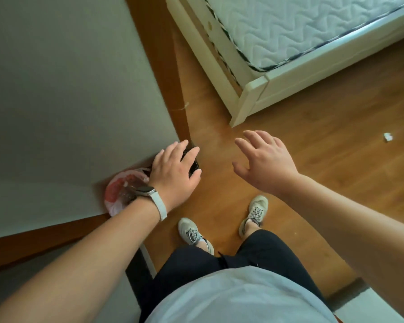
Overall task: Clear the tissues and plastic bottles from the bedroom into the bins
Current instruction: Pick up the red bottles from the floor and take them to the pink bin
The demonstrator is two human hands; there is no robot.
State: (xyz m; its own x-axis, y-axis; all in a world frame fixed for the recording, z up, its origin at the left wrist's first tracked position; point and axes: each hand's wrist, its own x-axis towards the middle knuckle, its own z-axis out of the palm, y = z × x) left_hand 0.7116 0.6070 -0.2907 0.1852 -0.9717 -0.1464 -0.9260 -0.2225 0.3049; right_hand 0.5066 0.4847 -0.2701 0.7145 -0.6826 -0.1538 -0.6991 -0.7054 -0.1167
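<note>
Left hand (175, 171), watch (145, 191) on wrist, fingers straight, holding nothing, palm down over dark bin (195, 164) at wall corner; contact with bin unclear. Second bin (119, 192) with pink-white bag liner just beside it, against wall. Right hand (264, 162) empty, fingers spread, above wooden floor (313, 173). Crumpled tissue (387, 137) lies on floor, well right of right hand, near bed frame (250, 94).

light: soft, even daylight is filling the room | shadows: faint ones are pooling under the shoes (189, 231) | lens: wide angle is bowing the bed (254, 94) edges | focus: tissue (388, 137) is looking smeared
</note>
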